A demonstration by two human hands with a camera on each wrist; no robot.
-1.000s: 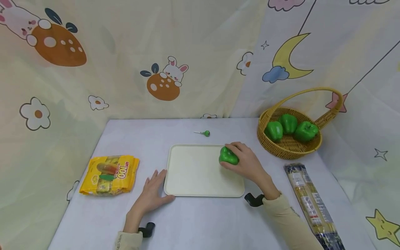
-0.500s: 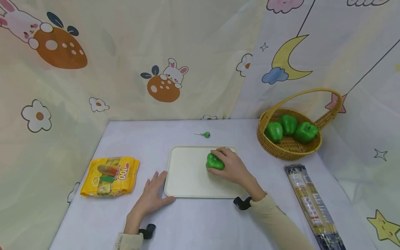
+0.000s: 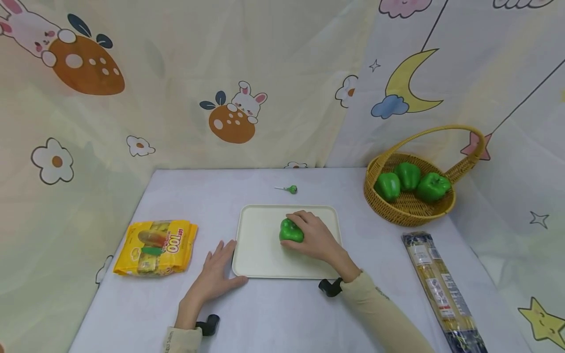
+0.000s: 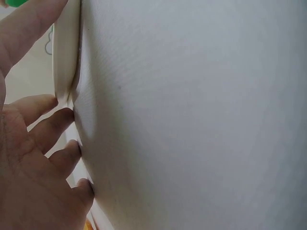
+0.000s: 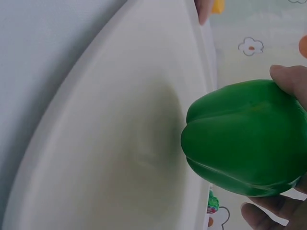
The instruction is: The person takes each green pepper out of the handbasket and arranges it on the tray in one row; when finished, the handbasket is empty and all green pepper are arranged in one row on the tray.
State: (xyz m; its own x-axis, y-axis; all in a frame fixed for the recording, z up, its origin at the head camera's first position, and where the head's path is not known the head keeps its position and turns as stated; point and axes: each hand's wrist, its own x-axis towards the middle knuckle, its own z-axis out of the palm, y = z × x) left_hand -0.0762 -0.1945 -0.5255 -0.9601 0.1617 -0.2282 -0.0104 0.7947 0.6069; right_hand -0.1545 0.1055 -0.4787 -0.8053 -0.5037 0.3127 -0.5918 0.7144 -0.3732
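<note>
My right hand (image 3: 314, 239) grips a green bell pepper (image 3: 291, 231) over the middle of the cream tray (image 3: 256, 255). In the right wrist view the bell pepper (image 5: 244, 139) is held from the stem side, its lobed end toward the tray (image 5: 105, 143), with a shadow below it. My left hand (image 3: 215, 274) lies at the tray's left edge, fingers spread and thumb near the front corner. The left wrist view shows the left hand's fingertips (image 4: 72, 148) resting on the white cloth, close beside the tray rim (image 4: 67, 52).
A wicker basket (image 3: 410, 219) with three green bell peppers (image 3: 407, 176) stands at the back right. Below it lies a long clear package (image 3: 441, 289). A yellow snack bag (image 3: 155, 248) is on the left. Behind the tray lies a small green lollipop-like item (image 3: 291, 189).
My right hand has carried the bell pepper leftward from the tray's right side to above its middle. The left hand has stayed at the left edge.
</note>
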